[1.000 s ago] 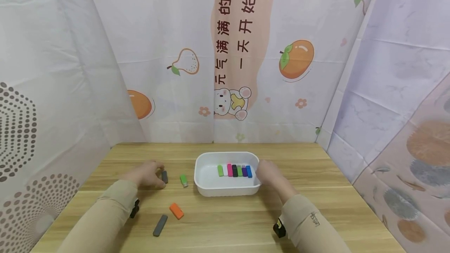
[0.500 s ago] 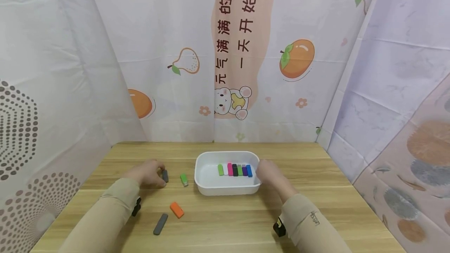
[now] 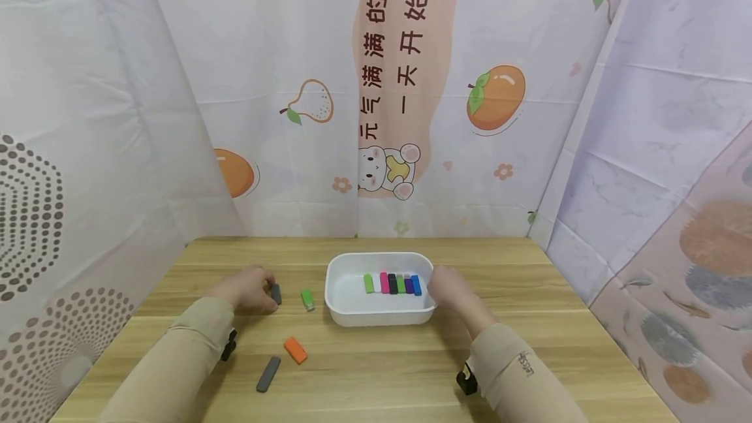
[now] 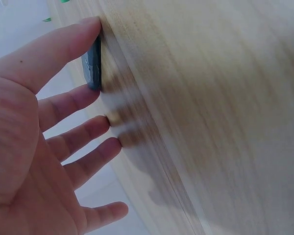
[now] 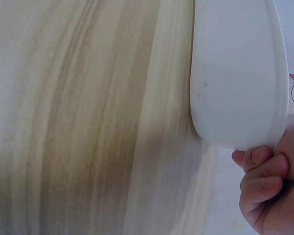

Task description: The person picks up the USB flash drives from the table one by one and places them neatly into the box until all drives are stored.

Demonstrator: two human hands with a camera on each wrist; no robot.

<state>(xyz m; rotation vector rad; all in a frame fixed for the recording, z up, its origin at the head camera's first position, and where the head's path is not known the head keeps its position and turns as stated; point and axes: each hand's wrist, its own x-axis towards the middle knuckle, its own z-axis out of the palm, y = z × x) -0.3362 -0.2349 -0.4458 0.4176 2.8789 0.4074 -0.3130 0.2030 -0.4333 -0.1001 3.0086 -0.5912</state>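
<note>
My left hand (image 3: 245, 288) is low over the table on the left. Its thumb and index fingertip pinch a dark grey USB stick (image 4: 92, 63) at its two ends, while the other fingers spread loosely above the wood. With curled fingers my right hand (image 3: 448, 290) grips the right end of a white plastic tray (image 3: 378, 320), the thumb side at the rim in the right wrist view. Inside the tray lies a row of several USB sticks, among them a blue one (image 3: 416, 286), a black one (image 3: 393, 284) and a pink one (image 3: 384, 283).
A green USB stick (image 3: 307, 300) with its metal plug showing lies between my left hand and the tray. Nearer to me are an orange stick (image 3: 295, 350) and a longer grey one (image 3: 268, 374). A printed curtain (image 3: 294, 168) hangs behind the wooden table (image 3: 376, 377).
</note>
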